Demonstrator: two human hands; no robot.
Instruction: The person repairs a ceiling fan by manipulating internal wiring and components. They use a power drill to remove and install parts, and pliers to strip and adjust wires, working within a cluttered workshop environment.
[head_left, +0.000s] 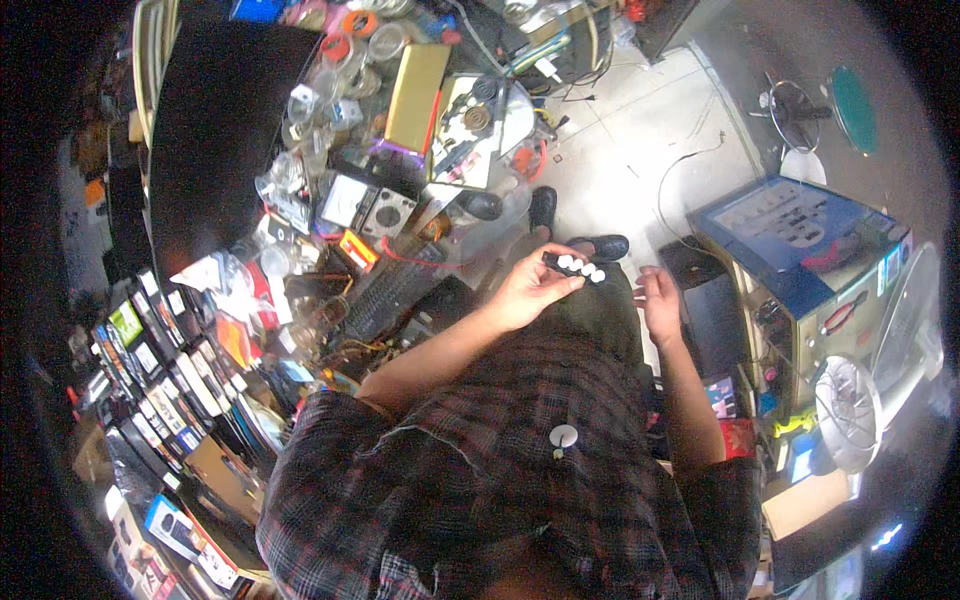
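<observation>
My left hand (525, 290) holds a small black strip (554, 262) with several white round pieces (584, 268) along it, raised over my lap and legs. Its thumb and fingers grip the strip's left end and near edge. To the right of it, my right hand (657, 300) is held up with loosely bent, separated fingers and nothing visible in them, beside a dark flat object (700, 315). My dark shoes (598, 249) show just beyond the held strip.
At left are a cluttered bench with a keyboard (385, 295), plastic jars (387, 42), stacked boxes (175, 390) and a black panel (210, 130). At right stand a metal-sided cabinet (750, 225) with red-handled pliers (840, 315), and a round plastic part (845, 410). A cable (665, 175) crosses the tiled floor (620, 140).
</observation>
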